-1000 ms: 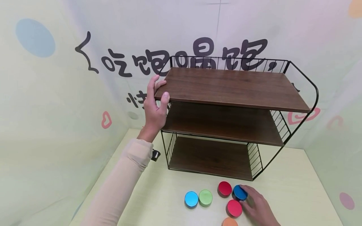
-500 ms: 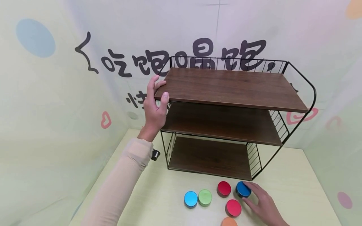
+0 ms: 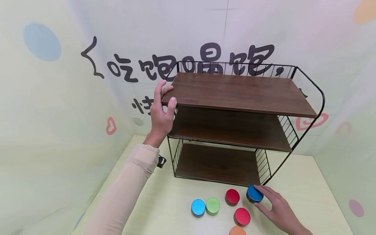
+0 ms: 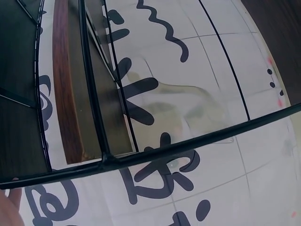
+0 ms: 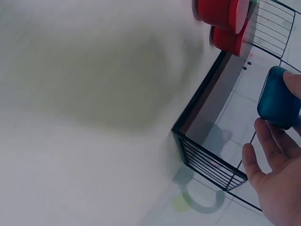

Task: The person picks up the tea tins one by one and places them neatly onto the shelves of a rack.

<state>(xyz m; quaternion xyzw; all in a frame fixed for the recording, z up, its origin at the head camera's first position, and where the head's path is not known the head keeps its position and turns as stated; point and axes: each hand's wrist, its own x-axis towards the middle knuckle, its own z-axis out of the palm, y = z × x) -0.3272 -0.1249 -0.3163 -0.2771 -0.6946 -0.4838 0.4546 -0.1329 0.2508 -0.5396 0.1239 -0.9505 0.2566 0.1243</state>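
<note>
Lifted since a second ago, the dark blue tin [image 3: 254,194] now sits higher and farther right, pinched between the thumb and fingers of the right hand [image 3: 276,207] just in front of the rack [image 3: 320,98], near its bottom right corner. Whether the tin is clear of the table [image 3: 302,195] cannot be told from the head view; the right wrist view shows it grasped at the fingertips with the rack's wire side panel behind it. Meanwhile the left hand [image 3: 162,112] has not shifted: it grips the left front corner of the top shelf [image 3: 241,93], thumb over the front edge, fingers on the board. Two more wooden shelves lie below, bare. On the table in front of the rack lie a light blue tin [image 3: 198,207] touching a green tin [image 3: 212,205], a red tin [image 3: 232,196] just left of the held one, a pink-red tin [image 3: 242,216] nearer the camera, and an orange tin [image 3: 238,231] cut off by the frame's lower edge. A beige sleeve [image 3: 126,192] covers the left forearm. Behind stands a pale wall with black lettering [image 3: 129,67], hearts and dots.
</note>
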